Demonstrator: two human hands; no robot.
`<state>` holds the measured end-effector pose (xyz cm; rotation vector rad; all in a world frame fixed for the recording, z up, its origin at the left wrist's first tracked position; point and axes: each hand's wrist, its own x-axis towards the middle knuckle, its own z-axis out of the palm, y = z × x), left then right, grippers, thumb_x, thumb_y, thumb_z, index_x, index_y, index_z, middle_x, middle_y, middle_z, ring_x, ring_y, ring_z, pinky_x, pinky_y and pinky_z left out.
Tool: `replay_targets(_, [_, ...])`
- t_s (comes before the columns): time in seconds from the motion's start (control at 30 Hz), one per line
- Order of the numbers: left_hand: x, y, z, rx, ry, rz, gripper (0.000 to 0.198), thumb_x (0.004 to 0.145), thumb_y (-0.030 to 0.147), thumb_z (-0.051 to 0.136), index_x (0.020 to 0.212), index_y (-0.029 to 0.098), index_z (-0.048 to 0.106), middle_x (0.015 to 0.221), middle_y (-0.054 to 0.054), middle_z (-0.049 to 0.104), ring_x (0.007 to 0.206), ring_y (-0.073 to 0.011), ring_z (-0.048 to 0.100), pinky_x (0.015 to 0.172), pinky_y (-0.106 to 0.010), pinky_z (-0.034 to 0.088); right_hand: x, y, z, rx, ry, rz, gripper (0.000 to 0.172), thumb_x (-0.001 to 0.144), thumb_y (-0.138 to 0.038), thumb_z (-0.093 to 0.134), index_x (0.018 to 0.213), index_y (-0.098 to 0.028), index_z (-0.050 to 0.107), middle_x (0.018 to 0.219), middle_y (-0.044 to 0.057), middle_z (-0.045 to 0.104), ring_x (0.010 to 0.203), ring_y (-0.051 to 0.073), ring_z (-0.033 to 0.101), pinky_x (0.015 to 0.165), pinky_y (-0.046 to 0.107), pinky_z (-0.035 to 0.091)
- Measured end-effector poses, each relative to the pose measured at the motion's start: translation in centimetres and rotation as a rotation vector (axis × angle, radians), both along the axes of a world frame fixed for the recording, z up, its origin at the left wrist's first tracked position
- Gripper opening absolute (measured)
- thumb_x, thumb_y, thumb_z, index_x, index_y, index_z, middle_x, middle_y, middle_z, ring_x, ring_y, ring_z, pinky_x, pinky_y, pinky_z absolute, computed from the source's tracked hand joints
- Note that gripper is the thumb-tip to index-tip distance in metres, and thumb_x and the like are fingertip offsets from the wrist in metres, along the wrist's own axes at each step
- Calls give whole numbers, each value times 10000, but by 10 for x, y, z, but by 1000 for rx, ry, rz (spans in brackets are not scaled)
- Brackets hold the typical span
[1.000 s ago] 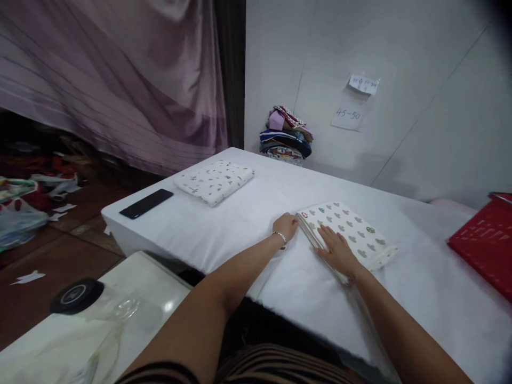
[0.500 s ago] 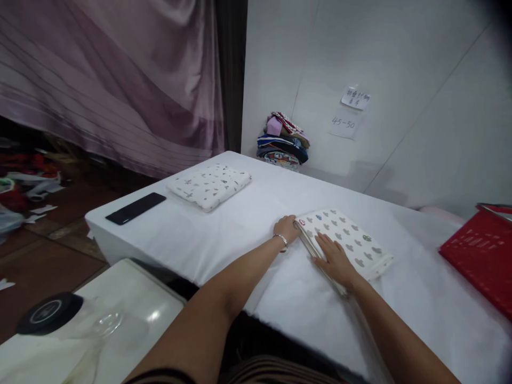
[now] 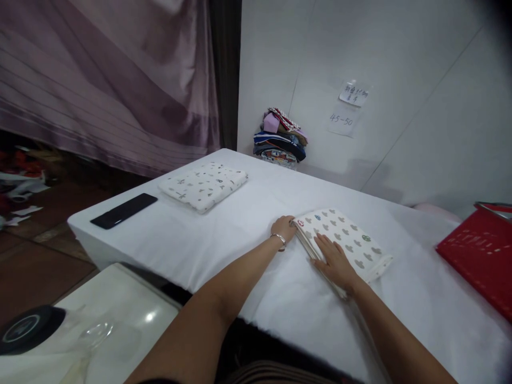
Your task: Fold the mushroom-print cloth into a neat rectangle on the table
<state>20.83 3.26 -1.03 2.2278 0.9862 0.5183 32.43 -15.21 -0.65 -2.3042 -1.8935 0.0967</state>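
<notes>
A folded white cloth point(image 3: 348, 230) with grey cloud-like shapes and a few coloured prints lies on the white-covered table, its layered edge towards me. At its left corner my left hand point(image 3: 284, 229), a silver bracelet at the wrist, has its fingers closed on the cloth's edge; the fingertips are partly hidden. My right hand point(image 3: 335, 261) rests flat on top near the front edge, fingers stretched out. Another folded white cloth point(image 3: 204, 185) with small dark leaf-like prints sits farther left, beyond reach of both hands.
A black phone-like slab point(image 3: 124, 210) lies near the table's left edge. A pile of folded fabrics point(image 3: 280, 138) stands behind the table by the wall. To the right is a red bag point(image 3: 478, 250). A pale stand with a black round part point(image 3: 32, 329) is at lower left.
The view has shifted slightly, so things at the left sit a little farther left. Both hands stay at nearly the same places on the cloth.
</notes>
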Motion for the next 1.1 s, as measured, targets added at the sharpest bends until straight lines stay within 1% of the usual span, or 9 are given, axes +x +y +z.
replay_targets(0.17, [4,5,2,3,33,-22,441,750,257,601,1187,218,554,1175,-85,590,1053,-236,538,854,-313,416,-1,1,0,31,2,1,622,873,-469,412,1436,-258,254,1485,64,238,1360,298,191,1101,503,192])
replay_targets(0.4, [7,4,5,102,62,-4,291,811,237,479,1065,241,621,1083,-71,640,992,-242,546,811,-343,406,-3,3,4,-28,19,-18,670,865,-509,389,1441,-209,221,1502,72,181,1383,225,122,1114,482,128])
replay_targets(0.6, [0,10,5,197,84,-13,242,801,224,472,953,270,655,1002,-27,673,1036,-229,515,878,-366,353,-9,5,10,-51,42,-21,669,858,-480,407,1445,-233,201,1510,45,145,1387,214,101,1120,482,122])
replay_targets(0.7, [-1,19,2,178,111,6,237,795,244,490,940,292,672,997,-8,682,1018,-220,534,871,-356,368,-11,7,12,-58,54,-18,681,854,-475,416,1446,-216,200,1513,50,128,1388,220,89,1124,473,113])
replay_targets(0.8, [0,30,3,80,116,-16,235,780,271,530,962,293,677,1000,4,687,1012,-210,558,864,-324,402,-11,9,13,-47,66,-5,688,854,-477,421,1446,-204,201,1513,56,131,1388,226,88,1124,469,106])
replay_targets(0.87, [1,33,9,7,128,-47,280,769,252,547,1024,279,661,1042,3,677,994,-185,582,849,-282,431,-12,9,14,-40,72,-6,691,851,-469,431,1445,-199,204,1512,65,133,1388,230,85,1121,474,97])
replay_targets(0.93, [4,30,18,2,106,-66,374,783,206,515,1143,257,601,1154,-6,632,1033,-153,575,864,-241,438,-13,10,15,-41,85,-12,707,841,-469,447,1444,-187,207,1511,81,128,1388,239,84,1115,483,91])
replay_targets(1.0, [9,19,29,105,29,-98,431,814,180,455,1233,244,530,1278,-9,548,1142,-135,511,949,-238,398,-14,10,18,-40,109,-16,730,829,-486,463,1442,-179,214,1510,96,127,1386,250,91,1108,496,94])
replay_targets(1.1, [17,0,35,353,-19,-266,405,868,258,416,1265,273,492,1383,1,440,1291,-162,358,1103,-343,222,-16,10,24,-1,147,-10,762,813,-525,477,1439,-172,225,1504,106,155,1381,265,118,1102,504,109])
